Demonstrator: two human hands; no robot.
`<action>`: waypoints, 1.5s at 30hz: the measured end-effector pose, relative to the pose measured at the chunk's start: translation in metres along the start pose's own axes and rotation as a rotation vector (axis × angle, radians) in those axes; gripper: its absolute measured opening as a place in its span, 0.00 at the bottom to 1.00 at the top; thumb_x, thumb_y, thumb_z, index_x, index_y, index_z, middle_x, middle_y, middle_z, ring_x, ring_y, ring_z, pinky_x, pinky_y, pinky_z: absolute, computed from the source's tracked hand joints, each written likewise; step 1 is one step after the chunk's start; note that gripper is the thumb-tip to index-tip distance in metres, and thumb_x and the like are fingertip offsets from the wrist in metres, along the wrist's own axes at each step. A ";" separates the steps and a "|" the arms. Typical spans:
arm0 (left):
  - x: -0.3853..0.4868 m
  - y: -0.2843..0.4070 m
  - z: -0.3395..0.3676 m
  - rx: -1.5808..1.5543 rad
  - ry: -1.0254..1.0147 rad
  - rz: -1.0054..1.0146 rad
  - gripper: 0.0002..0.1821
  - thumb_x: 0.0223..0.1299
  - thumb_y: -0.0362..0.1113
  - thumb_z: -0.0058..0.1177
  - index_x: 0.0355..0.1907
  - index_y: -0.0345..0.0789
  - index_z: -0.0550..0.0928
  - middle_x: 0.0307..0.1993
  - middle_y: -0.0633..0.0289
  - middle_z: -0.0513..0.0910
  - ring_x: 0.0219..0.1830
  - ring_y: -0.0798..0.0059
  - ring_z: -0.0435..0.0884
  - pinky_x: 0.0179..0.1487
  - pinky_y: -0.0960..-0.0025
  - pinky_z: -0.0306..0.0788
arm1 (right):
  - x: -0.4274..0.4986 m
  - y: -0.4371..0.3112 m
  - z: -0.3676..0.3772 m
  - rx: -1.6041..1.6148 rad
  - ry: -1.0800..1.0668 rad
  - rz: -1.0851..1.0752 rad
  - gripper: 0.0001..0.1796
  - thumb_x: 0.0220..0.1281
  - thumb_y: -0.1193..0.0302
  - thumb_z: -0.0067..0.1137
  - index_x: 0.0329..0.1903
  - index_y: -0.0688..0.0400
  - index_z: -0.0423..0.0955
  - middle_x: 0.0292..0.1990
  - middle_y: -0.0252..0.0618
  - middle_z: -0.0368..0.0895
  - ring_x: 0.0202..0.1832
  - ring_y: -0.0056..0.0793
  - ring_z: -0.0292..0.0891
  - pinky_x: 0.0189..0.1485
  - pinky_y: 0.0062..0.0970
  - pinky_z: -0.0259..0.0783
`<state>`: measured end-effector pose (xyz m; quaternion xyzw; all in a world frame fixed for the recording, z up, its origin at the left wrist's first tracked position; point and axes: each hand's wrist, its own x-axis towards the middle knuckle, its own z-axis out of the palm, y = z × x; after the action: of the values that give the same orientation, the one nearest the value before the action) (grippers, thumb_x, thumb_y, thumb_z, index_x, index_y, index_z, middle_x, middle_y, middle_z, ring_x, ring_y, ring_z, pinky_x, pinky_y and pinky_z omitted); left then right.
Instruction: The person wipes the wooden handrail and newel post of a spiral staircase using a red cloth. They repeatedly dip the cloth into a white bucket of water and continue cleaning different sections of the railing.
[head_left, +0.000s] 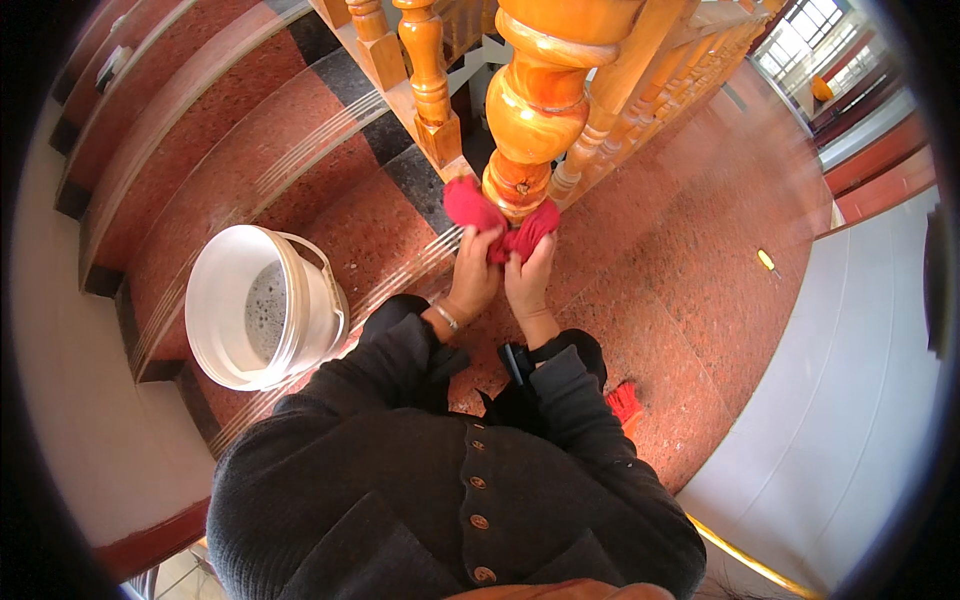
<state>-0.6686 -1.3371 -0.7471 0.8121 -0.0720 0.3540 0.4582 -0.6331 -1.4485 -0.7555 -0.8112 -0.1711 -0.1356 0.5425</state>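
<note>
My left hand (474, 274) and my right hand (529, 276) are close together at the foot of a varnished wooden newel post (536, 124). Both grip a red cloth (474, 206), its two ends bunched on either side of the post's narrow base. The cloth looks slightly blurred on the left, and where it passes behind the post is hidden. To my left stands a white plastic bucket (217, 307), its handle resting against the side. Greyish, foamy water (266, 311) shows inside it.
Red stone stairs (247, 142) with pale ribbed strips curve up on the left. Turned wooden balusters (426, 67) flank the post. On the floor to the right lies a yellow-handled screwdriver (766, 260). Something red and fringed (624, 403) is beside my right sleeve. A white wall (817, 352) bounds the right.
</note>
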 end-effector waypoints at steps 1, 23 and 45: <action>-0.011 0.000 -0.003 0.052 -0.079 -0.064 0.29 0.51 0.20 0.47 0.60 0.29 0.66 0.60 0.44 0.67 0.64 0.52 0.66 0.67 0.58 0.57 | -0.006 -0.005 -0.004 0.028 0.026 -0.065 0.35 0.55 0.73 0.50 0.65 0.73 0.50 0.64 0.65 0.56 0.66 0.61 0.53 0.70 0.45 0.49; 0.046 0.002 -0.013 -0.160 0.283 -0.250 0.18 0.47 0.23 0.52 0.45 0.32 0.78 0.41 0.54 0.81 0.47 0.63 0.80 0.54 0.67 0.71 | 0.050 -0.020 -0.017 0.504 0.214 0.122 0.21 0.54 0.82 0.48 0.54 0.66 0.69 0.48 0.37 0.76 0.49 0.26 0.71 0.56 0.26 0.67; 0.057 -0.003 -0.003 -0.034 -0.010 -0.122 0.32 0.66 0.35 0.39 0.70 0.25 0.53 0.68 0.42 0.58 0.73 0.51 0.53 0.73 0.58 0.45 | 0.036 -0.013 -0.007 0.440 0.041 -0.033 0.27 0.60 0.71 0.39 0.62 0.68 0.62 0.62 0.54 0.64 0.67 0.47 0.58 0.70 0.38 0.51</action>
<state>-0.6266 -1.3215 -0.7112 0.8087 -0.0305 0.3202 0.4925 -0.6062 -1.4454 -0.7270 -0.6675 -0.1989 -0.1202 0.7074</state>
